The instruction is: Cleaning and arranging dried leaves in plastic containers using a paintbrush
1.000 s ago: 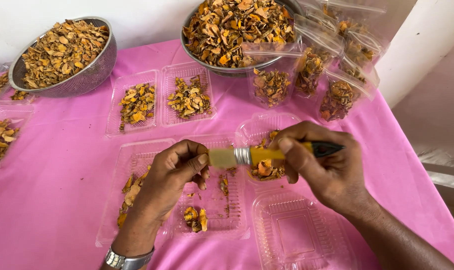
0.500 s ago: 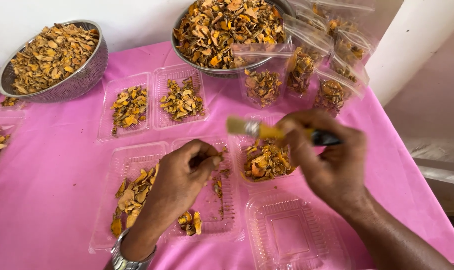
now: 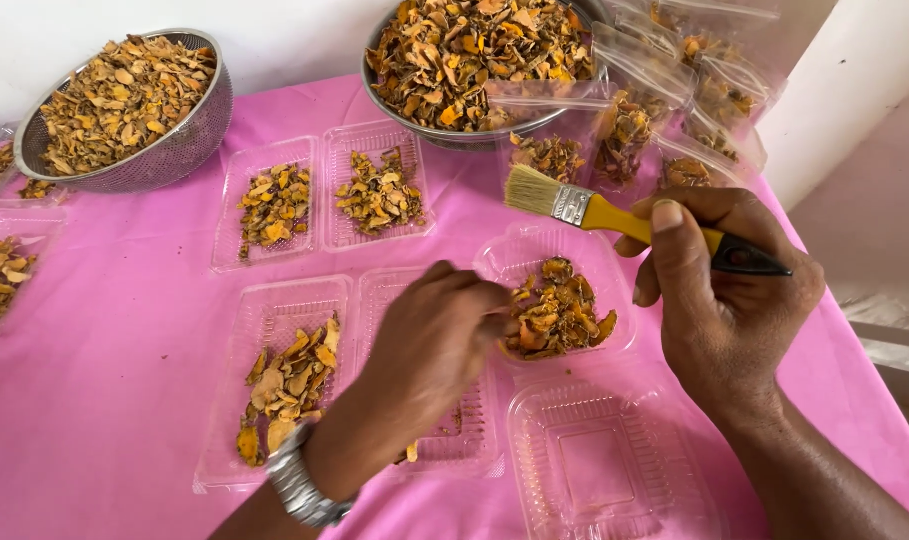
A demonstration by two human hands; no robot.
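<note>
My right hand [image 3: 719,290] grips a paintbrush [image 3: 614,215] with a yellow and black handle, its pale bristles pointing left above the table. My left hand [image 3: 434,345], with a metal watch on the wrist, reaches right with fingers pinched at the dried orange slices [image 3: 554,315] in a clear plastic tray [image 3: 494,255]. Whether a slice is between the fingers is hidden. Under the left hand lies a clear hinged tray [image 3: 304,300] with more dried slices on its left half.
A pink cloth [image 3: 104,350] covers the table. Two metal bowls [image 3: 189,135] [image 3: 454,135] full of dried slices stand at the back. Filled clear trays [image 3: 274,205] [image 3: 374,190], an empty tray [image 3: 594,470] in front and bagged slices [image 3: 694,90] at the back right surround the hands.
My left hand has moved right from the hinged tray to the tray of slices. The brush has lifted and shifted toward the back, away from the left hand.
</note>
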